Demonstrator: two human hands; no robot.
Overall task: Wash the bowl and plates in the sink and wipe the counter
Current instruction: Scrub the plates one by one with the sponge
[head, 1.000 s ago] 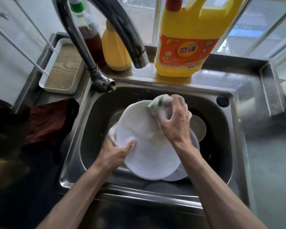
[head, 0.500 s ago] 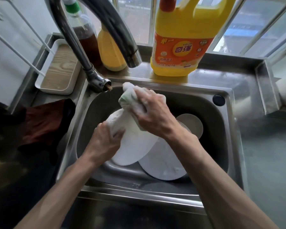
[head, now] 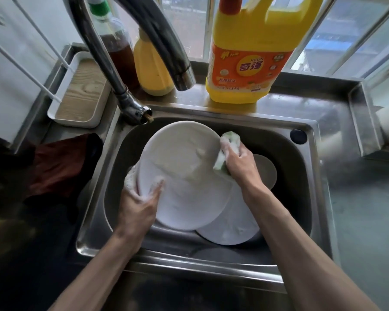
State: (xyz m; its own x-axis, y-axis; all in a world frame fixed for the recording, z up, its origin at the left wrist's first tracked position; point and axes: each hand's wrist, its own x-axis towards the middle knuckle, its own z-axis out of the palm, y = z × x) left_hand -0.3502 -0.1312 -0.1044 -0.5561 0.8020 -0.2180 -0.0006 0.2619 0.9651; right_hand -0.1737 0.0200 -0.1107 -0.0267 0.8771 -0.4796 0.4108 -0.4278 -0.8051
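A soapy white plate [head: 184,171] is tilted up inside the steel sink [head: 314,187]. My left hand [head: 137,205] grips its lower left rim, thumb on the face, foam over the fingers. My right hand [head: 238,160] holds a green and white sponge [head: 228,142] against the plate's right edge. A second white plate [head: 231,225] lies flat in the basin under the first. A round pale bowl [head: 265,169] shows behind my right wrist, partly hidden.
The tap spout [head: 166,48] arches over the basin. A yellow detergent jug [head: 245,57], a small yellow bottle [head: 151,66] and a brown-liquid bottle [head: 119,48] stand on the back ledge. A white tray [head: 81,93] and a dark red cloth [head: 56,164] lie left; grey counter [head: 364,209] lies right.
The plate has turned from edge-on to face up toward me. My right hand with the sponge moved from the plate's upper left to its right edge. My left hand shifted down the rim.
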